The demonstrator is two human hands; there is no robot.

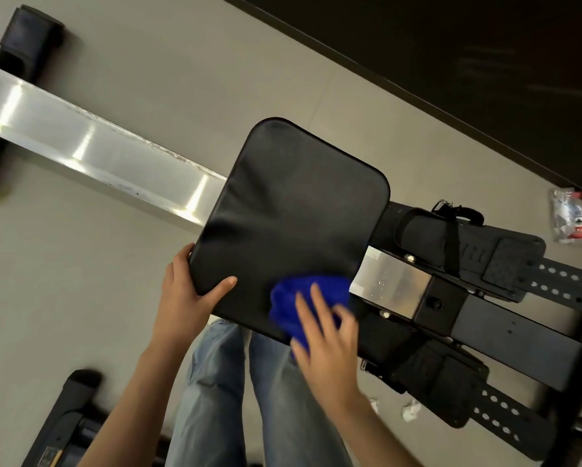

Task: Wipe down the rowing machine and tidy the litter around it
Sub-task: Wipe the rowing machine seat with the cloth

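Wiping the one black seat (289,210) of the rower, midway along its steel rail (91,146). Left hand (185,291) clamped on the seat's near corner, steadying it; right hand (326,335) pressed flat, fingers spread, on one blue cloth (303,298) at the near edge. Probably next: sweeping the rest of the pad, then rail and two footrests (458,241). Still on the floor: one crushed bottle (570,215), two paper scraps (411,411).
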